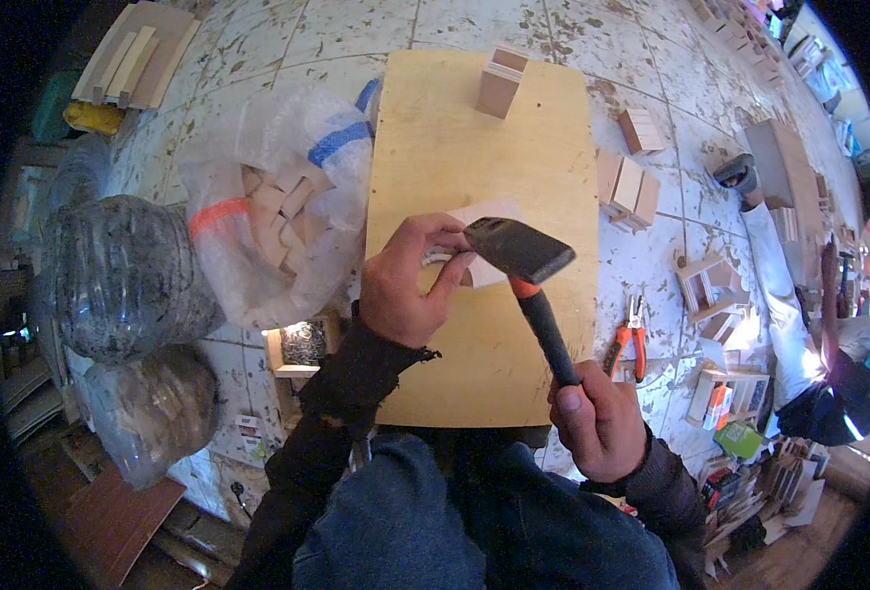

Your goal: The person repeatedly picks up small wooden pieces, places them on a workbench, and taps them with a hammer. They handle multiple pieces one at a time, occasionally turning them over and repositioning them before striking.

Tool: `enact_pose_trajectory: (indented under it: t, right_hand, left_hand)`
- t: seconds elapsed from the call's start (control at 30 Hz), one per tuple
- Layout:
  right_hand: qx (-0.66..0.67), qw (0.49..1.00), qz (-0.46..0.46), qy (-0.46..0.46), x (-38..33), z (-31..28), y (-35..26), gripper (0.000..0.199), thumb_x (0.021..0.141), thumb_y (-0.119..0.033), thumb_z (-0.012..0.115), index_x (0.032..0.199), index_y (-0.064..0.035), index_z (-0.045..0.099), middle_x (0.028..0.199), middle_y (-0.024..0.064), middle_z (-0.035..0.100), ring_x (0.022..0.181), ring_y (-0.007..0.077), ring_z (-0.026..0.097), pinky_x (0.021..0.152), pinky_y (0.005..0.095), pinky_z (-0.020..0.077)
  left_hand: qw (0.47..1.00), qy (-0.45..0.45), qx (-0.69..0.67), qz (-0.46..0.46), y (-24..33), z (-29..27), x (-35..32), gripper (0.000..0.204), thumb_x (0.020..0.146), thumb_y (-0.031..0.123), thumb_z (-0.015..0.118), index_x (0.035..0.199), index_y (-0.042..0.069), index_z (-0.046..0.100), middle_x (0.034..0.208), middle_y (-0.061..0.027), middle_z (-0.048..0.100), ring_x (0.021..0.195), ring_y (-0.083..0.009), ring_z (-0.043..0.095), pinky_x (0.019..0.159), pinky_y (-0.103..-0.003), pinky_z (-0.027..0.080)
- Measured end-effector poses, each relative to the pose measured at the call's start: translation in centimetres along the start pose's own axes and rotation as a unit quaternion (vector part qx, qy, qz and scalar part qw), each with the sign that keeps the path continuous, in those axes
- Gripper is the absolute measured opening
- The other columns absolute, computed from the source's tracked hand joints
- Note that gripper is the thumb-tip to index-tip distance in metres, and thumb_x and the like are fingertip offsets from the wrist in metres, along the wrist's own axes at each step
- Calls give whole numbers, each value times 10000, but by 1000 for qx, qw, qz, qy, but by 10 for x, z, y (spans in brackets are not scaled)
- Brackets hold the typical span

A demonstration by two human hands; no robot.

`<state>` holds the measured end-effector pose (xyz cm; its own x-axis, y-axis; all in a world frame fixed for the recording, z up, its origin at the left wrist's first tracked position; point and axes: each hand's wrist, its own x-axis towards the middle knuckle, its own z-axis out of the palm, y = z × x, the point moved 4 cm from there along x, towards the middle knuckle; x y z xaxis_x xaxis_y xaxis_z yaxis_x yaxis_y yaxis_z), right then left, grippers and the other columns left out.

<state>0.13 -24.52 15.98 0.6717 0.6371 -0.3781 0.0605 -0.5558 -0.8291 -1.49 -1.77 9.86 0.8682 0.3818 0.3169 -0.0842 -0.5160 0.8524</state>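
A pale, thin wooden piece (487, 273) lies on the yellowish wooden work board (479, 364) in front of me, partly hidden by my hand and the hammer head. My left hand (405, 285) is closed at the left side of this piece, its thumb and fingertips pinched together. What sits between those fingertips is too small to make out. Wrapped round the dark handle of a hammer (545, 334) with an orange collar is my right hand (600, 423). The hammer's dark head hangs over the wooden piece, just right of my left fingertips.
A small wooden box (502, 84) stands at the board's far end. Left is a clear plastic sack (258, 236) of wood pieces; right are orange-handled pliers (630, 339) and several small wooden boxes (628, 187) on the tiled floor. Another person's leg (774, 285) reaches in at right.
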Motion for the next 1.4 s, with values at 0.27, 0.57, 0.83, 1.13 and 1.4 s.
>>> enact_pose_trajectory:
  t: [0.27,0.57,0.83,1.13,1.4]
  right_hand:
    - [-55,998,27,29,1,-6,4,297,998,-289,489,938,-8,566,571,164,547,506,368,583,461,419,419]
    - [403,891,-207,22,-26,-8,-7,439,909,-437,574,731,-49,472,504,75,437,428,205,475,398,350,354]
    - [13,994,-30,102,-6,7,7,377,1010,-368,421,780,-73,461,539,32,487,432,143,473,424,295,362]
    - [-126,988,-23,87,16,24,45,237,1007,-240,450,934,-18,489,597,225,537,564,458,563,495,506,417]
    - [-69,970,-188,136,-4,19,26,485,1004,-455,387,826,-19,503,505,106,475,442,285,532,432,397,376]
  left_hand:
    - [996,44,-62,35,-15,-3,-8,721,664,191,871,1282,56,525,1301,-213,544,1352,-339,394,1081,-427,369]
    - [984,-66,-141,-91,-49,17,-26,841,677,166,862,1386,4,439,1239,-200,596,1140,-256,593,977,-369,471]
    - [995,-28,-94,-24,-49,16,-26,795,660,284,863,1338,51,521,1134,-207,667,1020,-265,678,869,-366,546]
    - [991,-32,-127,-29,-49,18,-27,797,658,268,852,1347,50,515,1142,-200,665,1049,-256,666,907,-356,526]
    - [978,-39,-194,-60,-51,22,-26,799,671,140,839,1371,12,477,1207,-190,630,1100,-227,629,954,-351,500]
